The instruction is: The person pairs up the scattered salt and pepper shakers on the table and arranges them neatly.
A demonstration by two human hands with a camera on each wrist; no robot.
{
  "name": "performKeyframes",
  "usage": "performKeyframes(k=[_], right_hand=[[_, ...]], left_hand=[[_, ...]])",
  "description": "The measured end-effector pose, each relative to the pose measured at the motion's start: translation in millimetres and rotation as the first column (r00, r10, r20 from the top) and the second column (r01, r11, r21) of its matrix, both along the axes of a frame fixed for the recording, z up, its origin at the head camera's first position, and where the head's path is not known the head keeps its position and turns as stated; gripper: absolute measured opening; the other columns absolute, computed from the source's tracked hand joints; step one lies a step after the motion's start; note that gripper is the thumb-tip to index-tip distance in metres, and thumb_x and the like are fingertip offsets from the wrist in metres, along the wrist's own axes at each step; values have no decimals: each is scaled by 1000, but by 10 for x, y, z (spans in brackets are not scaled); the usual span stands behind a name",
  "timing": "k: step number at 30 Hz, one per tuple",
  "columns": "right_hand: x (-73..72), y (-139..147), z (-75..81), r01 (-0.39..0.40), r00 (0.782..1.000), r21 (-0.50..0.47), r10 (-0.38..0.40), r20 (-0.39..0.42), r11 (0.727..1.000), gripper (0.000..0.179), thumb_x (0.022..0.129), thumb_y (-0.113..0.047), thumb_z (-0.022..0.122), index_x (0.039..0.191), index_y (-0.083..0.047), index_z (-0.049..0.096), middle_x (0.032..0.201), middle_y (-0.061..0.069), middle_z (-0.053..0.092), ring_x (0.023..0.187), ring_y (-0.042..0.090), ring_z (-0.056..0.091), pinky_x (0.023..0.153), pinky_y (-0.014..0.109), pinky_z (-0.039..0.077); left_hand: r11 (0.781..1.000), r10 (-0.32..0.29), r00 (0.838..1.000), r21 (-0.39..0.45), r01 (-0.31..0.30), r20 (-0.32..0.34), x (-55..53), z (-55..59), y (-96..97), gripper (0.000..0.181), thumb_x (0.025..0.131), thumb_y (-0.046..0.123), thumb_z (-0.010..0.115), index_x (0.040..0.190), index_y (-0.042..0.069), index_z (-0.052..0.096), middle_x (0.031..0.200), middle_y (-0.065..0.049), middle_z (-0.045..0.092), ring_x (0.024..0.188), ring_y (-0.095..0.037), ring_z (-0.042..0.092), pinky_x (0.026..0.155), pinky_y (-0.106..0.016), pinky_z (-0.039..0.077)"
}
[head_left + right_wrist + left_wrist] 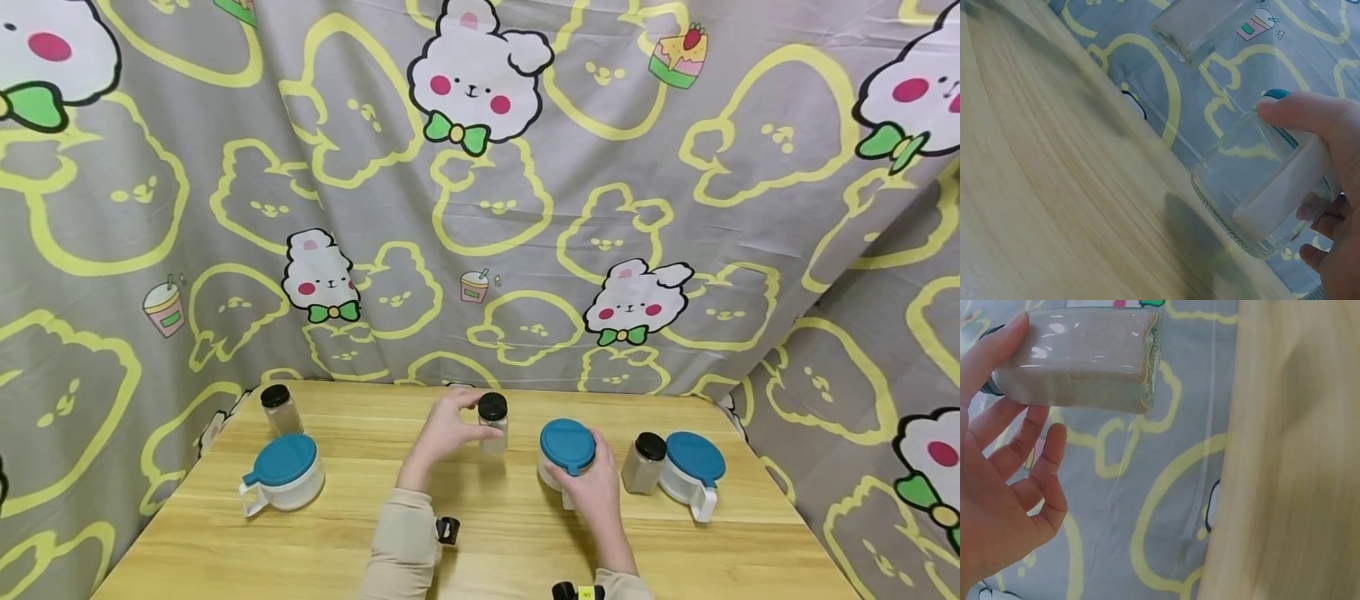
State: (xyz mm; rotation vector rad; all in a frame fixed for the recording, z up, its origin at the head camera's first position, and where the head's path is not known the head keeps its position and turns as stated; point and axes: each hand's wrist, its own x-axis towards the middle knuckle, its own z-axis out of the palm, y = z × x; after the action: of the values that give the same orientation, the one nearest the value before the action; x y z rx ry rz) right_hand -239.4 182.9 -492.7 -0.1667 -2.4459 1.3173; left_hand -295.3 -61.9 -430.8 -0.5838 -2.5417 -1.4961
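Black-lidded jar [495,444] hangs above the far middle of the tabletop [322,550], pinched in my left grip [450,425]. To its right, my right grip [596,485] is clamped on a blue-lidded glass pot [567,446], also held up. A second jar [643,468] and second pot [693,460] stand just beside each other on the right. On the left stand a third jar [282,414], far, and a third pot [287,467], nearer.

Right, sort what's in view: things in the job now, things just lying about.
Likely in the job:
held jar, in the left hand
held pot, in the right hand

Apparently just standing by:
left jar
left pot
right jar
right pot
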Motion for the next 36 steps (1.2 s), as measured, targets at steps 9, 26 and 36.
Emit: performKeyframes(k=[9, 26, 36], right_hand=[[-19, 5, -36, 0, 1000, -11, 0, 3, 1000, 94, 70, -30, 87, 144, -1, 37, 140, 27, 44, 127, 45, 46, 102, 65, 39], [-49, 32, -134, -9, 1000, -8, 9, 13, 1000, 95, 71, -32, 87, 144, 0, 36, 140, 27, 43, 127, 45, 46, 102, 65, 39], [-53, 31, -174, -14, 1000, -14, 13, -14, 1000, 93, 70, -30, 88, 142, 1, 38, 138, 27, 46, 125, 44, 48, 101, 64, 40]], left_hand=[[1000, -12, 1000, -6, 13, 25, 6, -66, 121, 70, 70, 35, 87, 128, 3, 63, 123, -12, 62, 114, -32, 56, 97, -48, 49], [998, -54, 999, -38, 53, -4, -7, -243, 315, 68, 69, 35, 88, 124, 4, 66, 119, -10, 66, 108, -29, 58, 93, -49, 50], [994, -62, 998, -96, 60, -21, -2, -285, 416, 64, 68, 34, 88, 123, 7, 68, 116, -7, 68, 106, -28, 60, 89, -42, 51]])
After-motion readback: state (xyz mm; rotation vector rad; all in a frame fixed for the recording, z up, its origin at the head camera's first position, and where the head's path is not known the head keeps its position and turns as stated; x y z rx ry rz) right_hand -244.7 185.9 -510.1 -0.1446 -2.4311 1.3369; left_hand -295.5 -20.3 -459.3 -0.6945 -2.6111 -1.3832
